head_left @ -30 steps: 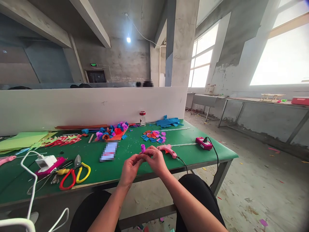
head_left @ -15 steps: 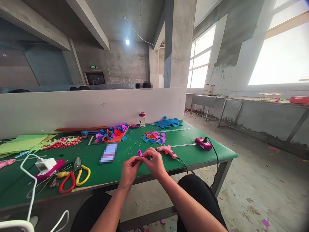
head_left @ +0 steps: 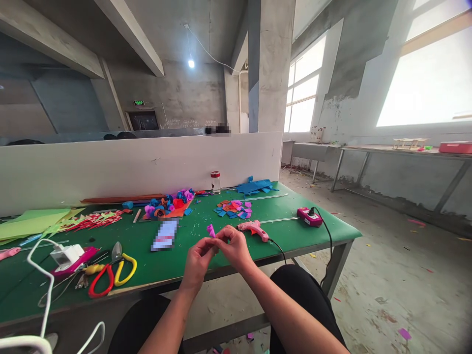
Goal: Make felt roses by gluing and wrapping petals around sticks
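Both my hands meet above the front edge of the green table [head_left: 228, 246]. My left hand [head_left: 197, 260] and my right hand [head_left: 233, 247] pinch a small rolled purple paper piece [head_left: 211, 230], whose tip sticks up between the fingertips. A pink glue gun [head_left: 253, 228] lies on the table just right of my right hand, its black cord running off the edge. A pile of small coloured paper squares [head_left: 233, 208] lies behind it. Finished paper roses [head_left: 169, 201] sit in a heap further back.
Red and yellow scissors [head_left: 110, 276] and a white charger with cable [head_left: 65, 254] lie at the left. A pink power box [head_left: 309, 216] sits near the right edge. A small jar [head_left: 215, 182] and blue paper scraps [head_left: 254, 187] stand by the white partition [head_left: 110, 164].
The purple roll has tilted and sunk a little lower between my fingers as both hands turn it. The view has shifted slightly to the right.
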